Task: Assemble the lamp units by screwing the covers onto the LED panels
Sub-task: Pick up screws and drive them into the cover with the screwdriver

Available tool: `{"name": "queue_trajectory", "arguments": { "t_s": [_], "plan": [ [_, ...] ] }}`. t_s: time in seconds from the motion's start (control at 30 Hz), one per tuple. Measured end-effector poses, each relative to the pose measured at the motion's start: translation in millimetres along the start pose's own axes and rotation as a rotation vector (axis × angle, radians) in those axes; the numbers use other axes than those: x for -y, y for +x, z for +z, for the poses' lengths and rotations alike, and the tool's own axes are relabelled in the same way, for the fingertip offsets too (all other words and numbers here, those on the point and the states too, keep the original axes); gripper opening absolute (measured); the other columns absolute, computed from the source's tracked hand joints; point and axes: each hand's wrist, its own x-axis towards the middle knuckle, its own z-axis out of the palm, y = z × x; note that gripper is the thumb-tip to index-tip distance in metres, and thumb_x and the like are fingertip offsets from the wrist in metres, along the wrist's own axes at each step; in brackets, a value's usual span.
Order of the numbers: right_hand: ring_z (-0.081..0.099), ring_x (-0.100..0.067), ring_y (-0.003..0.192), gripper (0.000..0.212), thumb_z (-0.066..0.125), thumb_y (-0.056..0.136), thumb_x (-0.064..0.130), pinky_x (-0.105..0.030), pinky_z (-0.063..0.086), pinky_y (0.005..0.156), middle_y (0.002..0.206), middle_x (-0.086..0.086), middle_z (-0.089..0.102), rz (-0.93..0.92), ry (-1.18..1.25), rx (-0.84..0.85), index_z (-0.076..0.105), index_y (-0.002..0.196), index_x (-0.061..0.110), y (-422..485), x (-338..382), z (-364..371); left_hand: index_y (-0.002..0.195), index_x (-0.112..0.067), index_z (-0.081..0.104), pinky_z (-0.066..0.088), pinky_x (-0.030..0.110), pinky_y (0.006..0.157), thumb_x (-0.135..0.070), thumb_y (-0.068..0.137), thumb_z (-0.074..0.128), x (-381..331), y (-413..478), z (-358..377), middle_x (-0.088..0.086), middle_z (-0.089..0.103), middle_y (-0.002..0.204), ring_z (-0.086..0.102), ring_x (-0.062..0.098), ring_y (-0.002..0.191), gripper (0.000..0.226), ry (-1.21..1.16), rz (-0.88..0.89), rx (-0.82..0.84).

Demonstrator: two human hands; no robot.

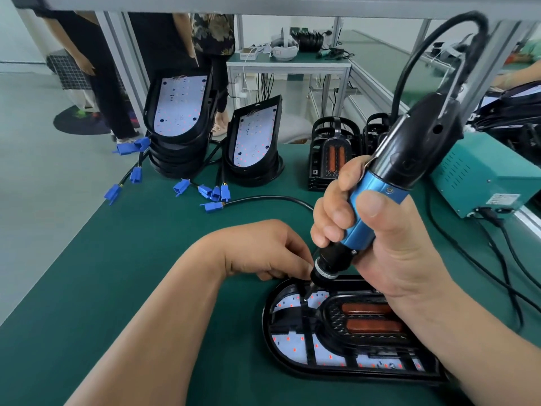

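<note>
A black oval lamp unit (pixel 295 347) lies flat on the green mat at the front right, its white LED panel showing through a black cover with two orange strips (pixel 371 316). My right hand (pixel 380 247) grips a blue and black electric screwdriver (pixel 377 203), tilted, with its bit down on the cover near the unit's far left end. My left hand (pixel 263 250) rests at the unit's far edge, fingertips curled beside the bit; whether they pinch a screw is hidden.
Two stacks of LED panels in black housings (pixel 178 112) (pixel 253 142) lean at the back, with blue connectors (pixel 210 191) on cables. Stacked covers (pixel 332 153) stand behind. A teal power box (pixel 483 174) sits right. People stand beyond the bench.
</note>
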Motion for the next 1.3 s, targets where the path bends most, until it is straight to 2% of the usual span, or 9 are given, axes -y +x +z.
{"name": "queue_trajectory", "arguments": {
  "t_s": [0.3, 0.47, 0.6, 0.67, 0.73, 0.83, 0.93, 1.07, 1.3],
  "plan": [
    [0.052, -0.020, 0.064, 0.046, 0.087, 0.083, 0.038, -0.040, 0.049, 0.068, 0.072, -0.001, 0.055, -0.033, 0.002, 0.047, 0.065, 0.117, 0.016, 1, -3, -7, 0.060, -0.032, 0.072, 0.027, 0.020, 0.048, -0.013, 0.096, 0.071, 0, 0, 1, -0.012, 0.039, 0.052, 0.030, 0.008, 0.049, 0.041, -0.036, -0.002, 0.006],
    [0.049, -0.021, 0.063, 0.049, 0.084, 0.080, 0.033, -0.039, 0.048, 0.070, 0.069, -0.003, 0.054, -0.121, 0.067, -0.040, 0.063, 0.117, 0.008, -1, -1, -10, 0.084, -0.024, 0.079, 0.031, 0.018, 0.047, -0.019, 0.096, 0.074, 4, 2, -1, -0.011, 0.042, 0.055, 0.035, 0.008, 0.050, 0.013, -0.022, 0.018, -0.026],
    [0.047, -0.020, 0.064, 0.039, 0.073, 0.079, 0.023, -0.036, 0.048, 0.070, 0.068, 0.000, 0.053, -0.200, 0.110, -0.185, 0.062, 0.113, 0.009, 1, 6, -16, 0.082, -0.023, 0.078, 0.030, 0.019, 0.048, -0.017, 0.097, 0.072, 7, 4, -2, -0.009, 0.043, 0.056, 0.034, 0.008, 0.050, 0.018, -0.035, 0.029, -0.013],
    [0.046, -0.019, 0.065, 0.025, 0.055, 0.087, 0.021, -0.035, 0.048, 0.070, 0.068, 0.000, 0.052, -0.219, 0.151, -0.301, 0.062, 0.110, 0.012, 1, 11, -22, 0.085, -0.020, 0.077, 0.029, 0.018, 0.047, -0.010, 0.102, 0.063, 9, 5, -1, -0.007, 0.049, 0.061, 0.035, 0.007, 0.051, 0.024, -0.153, 0.036, -0.012],
    [0.046, -0.018, 0.066, 0.025, 0.044, 0.094, 0.023, -0.033, 0.048, 0.073, 0.069, 0.000, 0.052, -0.236, 0.182, -0.402, 0.062, 0.106, 0.013, 2, 16, -31, 0.101, -0.009, 0.075, 0.031, 0.017, 0.047, -0.001, 0.106, 0.052, 9, 11, 1, 0.000, 0.059, 0.074, 0.041, 0.008, 0.056, 0.025, -0.394, 0.045, -0.081],
    [0.046, -0.017, 0.068, 0.021, 0.044, 0.098, 0.025, -0.032, 0.047, 0.076, 0.072, 0.000, 0.050, -0.274, 0.235, -0.523, 0.062, 0.101, 0.015, 3, 22, -48, 0.118, 0.005, 0.068, 0.033, 0.017, 0.047, 0.008, 0.105, 0.040, 7, 22, 6, 0.007, 0.063, 0.085, 0.044, 0.009, 0.059, 0.032, -0.706, 0.057, -0.194],
    [0.046, -0.018, 0.069, 0.017, 0.047, 0.100, 0.025, -0.033, 0.047, 0.078, 0.075, -0.001, 0.049, -0.306, 0.253, -0.622, 0.061, 0.099, 0.015, 3, 26, -63, 0.120, 0.005, 0.064, 0.031, 0.015, 0.043, 0.005, 0.107, 0.042, 3, 29, 14, 0.008, 0.065, 0.082, 0.041, 0.007, 0.056, 0.025, -0.848, 0.095, -0.207],
    [0.047, -0.019, 0.068, 0.015, 0.050, 0.100, 0.023, -0.034, 0.048, 0.077, 0.074, -0.002, 0.049, -0.328, 0.279, -0.678, 0.061, 0.099, 0.013, 3, 27, -73, 0.111, -0.002, 0.060, 0.027, 0.015, 0.042, -0.010, 0.109, 0.052, 4, 33, 20, 0.008, 0.066, 0.079, 0.038, 0.007, 0.052, 0.011, -0.879, 0.113, -0.213],
    [0.048, -0.020, 0.068, 0.013, 0.052, 0.099, 0.022, -0.035, 0.050, 0.077, 0.074, -0.003, 0.049, -0.327, 0.288, -0.701, 0.060, 0.100, 0.012, 2, 25, -75, 0.095, -0.008, 0.070, 0.028, 0.013, 0.042, -0.030, 0.097, 0.066, 4, 37, 25, 0.003, 0.060, 0.078, 0.039, 0.005, 0.054, 0.022, -0.880, 0.136, -0.144]
  ]
}}
